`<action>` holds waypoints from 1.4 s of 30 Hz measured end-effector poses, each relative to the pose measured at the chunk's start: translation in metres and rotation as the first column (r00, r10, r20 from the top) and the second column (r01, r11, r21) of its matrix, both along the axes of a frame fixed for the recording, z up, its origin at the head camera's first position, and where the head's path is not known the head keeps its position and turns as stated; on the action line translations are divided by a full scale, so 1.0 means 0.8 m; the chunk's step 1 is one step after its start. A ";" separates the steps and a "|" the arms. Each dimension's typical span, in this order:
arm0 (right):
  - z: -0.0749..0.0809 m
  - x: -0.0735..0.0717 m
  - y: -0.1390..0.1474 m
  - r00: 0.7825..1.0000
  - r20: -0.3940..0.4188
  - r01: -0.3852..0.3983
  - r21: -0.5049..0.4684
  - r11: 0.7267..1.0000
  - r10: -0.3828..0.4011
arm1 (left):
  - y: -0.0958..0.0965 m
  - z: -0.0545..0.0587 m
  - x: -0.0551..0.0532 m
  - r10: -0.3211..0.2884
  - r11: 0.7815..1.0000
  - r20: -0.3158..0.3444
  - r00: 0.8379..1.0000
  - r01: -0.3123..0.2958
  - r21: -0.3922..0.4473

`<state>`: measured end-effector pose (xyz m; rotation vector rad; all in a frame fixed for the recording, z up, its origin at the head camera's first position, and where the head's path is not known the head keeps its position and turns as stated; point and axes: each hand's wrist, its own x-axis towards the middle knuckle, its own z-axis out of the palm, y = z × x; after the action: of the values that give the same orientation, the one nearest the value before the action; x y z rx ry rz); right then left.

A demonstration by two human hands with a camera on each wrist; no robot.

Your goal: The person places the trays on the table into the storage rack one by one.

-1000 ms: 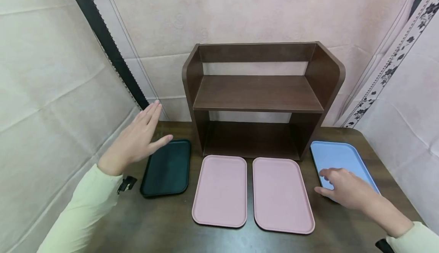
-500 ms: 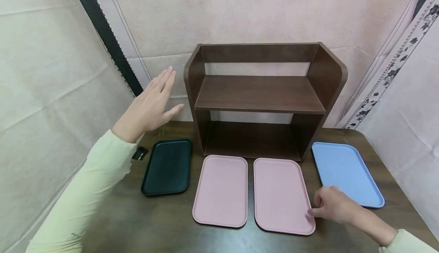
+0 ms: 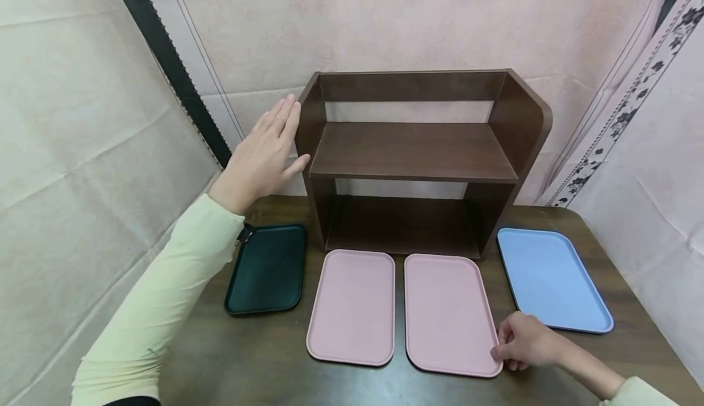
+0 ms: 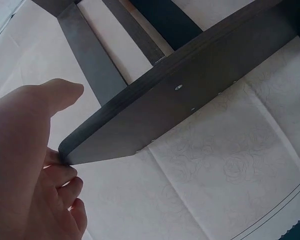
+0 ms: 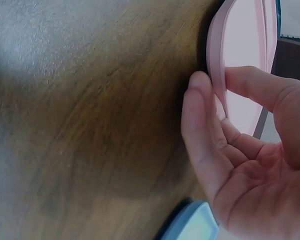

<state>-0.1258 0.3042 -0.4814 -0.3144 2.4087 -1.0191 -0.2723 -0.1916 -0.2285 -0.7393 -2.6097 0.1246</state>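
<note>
My right hand pinches the near right corner of the right-hand pink tray. In the right wrist view the thumb lies on the inside of the pink rim, with the fingers around its outer side. My left hand is raised beside the upper left side of a dark brown two-tier shelf. Its fingers look straight in the head view. The left wrist view has the fingertips at a corner of the shelf side panel, partly hidden, and I cannot tell how firmly they touch.
A second pink tray lies left of the pinched one. The dark green tray is below my left forearm, and a blue tray lies at the right. Pale cloth hangs behind the wooden table.
My right hand has come from over the blue tray to the pink tray's corner and now pinches it. My left hand has moved up and right to the shelf's side.
</note>
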 end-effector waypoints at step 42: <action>0.057 0.008 0.017 0.988 0.036 -0.128 -0.374 0.919 0.152 | -0.004 -0.018 -0.018 -0.029 0.999 -0.180 0.983 0.027 -0.017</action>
<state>-0.1193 0.3179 -0.4355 -0.5673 2.0909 -1.3927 -0.2868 -0.1945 -0.2433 -0.7340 -2.4287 0.1936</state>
